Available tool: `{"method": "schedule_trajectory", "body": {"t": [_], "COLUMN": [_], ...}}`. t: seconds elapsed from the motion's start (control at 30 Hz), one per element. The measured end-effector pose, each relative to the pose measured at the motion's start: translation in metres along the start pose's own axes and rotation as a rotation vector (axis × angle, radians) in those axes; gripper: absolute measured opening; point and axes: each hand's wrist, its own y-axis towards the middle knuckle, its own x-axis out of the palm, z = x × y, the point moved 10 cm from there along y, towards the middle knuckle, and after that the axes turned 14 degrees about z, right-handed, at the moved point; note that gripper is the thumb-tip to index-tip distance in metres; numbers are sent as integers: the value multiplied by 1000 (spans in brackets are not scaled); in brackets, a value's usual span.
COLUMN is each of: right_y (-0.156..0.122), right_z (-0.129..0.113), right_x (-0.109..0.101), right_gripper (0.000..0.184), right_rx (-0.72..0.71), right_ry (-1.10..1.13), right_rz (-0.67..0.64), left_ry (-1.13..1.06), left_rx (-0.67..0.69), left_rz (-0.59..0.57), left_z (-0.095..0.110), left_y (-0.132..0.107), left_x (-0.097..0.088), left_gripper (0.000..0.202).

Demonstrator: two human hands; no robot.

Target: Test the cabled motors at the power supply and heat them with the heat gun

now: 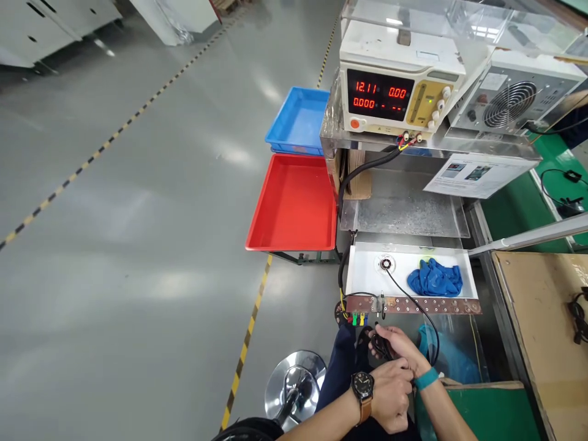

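Both hands low, just below the copper terminal strip (413, 304): right hand (399, 346) pinching a small black cable part (380, 346), left hand (390, 395) curled alongside. Apparently mid-handling; next, steady seating calls for fine fingertip control.

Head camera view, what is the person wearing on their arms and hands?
Both forearms are bare, with no sleeves and no gloves. The left hand has a round dark-faced wristwatch on a brown leather strap. The right hand has a slim teal wristband.
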Motion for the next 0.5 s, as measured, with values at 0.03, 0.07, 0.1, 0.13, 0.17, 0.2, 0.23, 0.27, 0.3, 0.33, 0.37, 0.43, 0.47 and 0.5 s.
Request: {"method": "schedule_trajectory", "body": {"t": [0.03,0.07,0.1,0.13,0.17,0.2,0.23,0.27,0.3,0.33,0.37,0.43,0.47,0.5], "right_y": [2,5,9,12,15,18,20,23,25,28,31,37,40,42], "right_z": [0,-2,-4,-5,-6,-6,-5,-3,-1,1,2,1,1,0], "right_x": [3,3,2,1,0,-1,-2,-3,-3,-3,-3,0,2,4], "right_gripper": [59,59,60,60,61,63,64,66,67,68,67,66,65,65], "right_rx": [-23,-48,-71,-91,-103,-106,-106,-104,-102,-105,-115,-153,-171,-185], "right_ry": [65,99,109,107,101,92,83,75,69,63,58,65,82,108], "right_rz": [0,13,29,41,44,40,36,37,40,46,57,81,92,100], "left_ry": [1,3,7,10,10,6,2,1,2,3,7,10,6,-5], "left_rx": [7,9,4,-4,-15,-20,-24,-30,-36,-47,-65,-114,-146,-189], "left_rz": [-19,-35,-46,-53,-58,-65,-70,-73,-73,-72,-67,-39,-1,63], "left_z": [-1,-3,-4,-6,-8,-9,-11,-12,-14,-16,-19,-23,-23,-24], "left_y": [-3,-6,-9,-11,-13,-14,-16,-16,-17,-19,-20,-25,-27,-30], "left_x": [5,9,13,16,19,22,25,27,29,30,31,28,23,15], "left_gripper": [29,28,28,28,28,27,26,24,22,20,18,16,16,15]}}
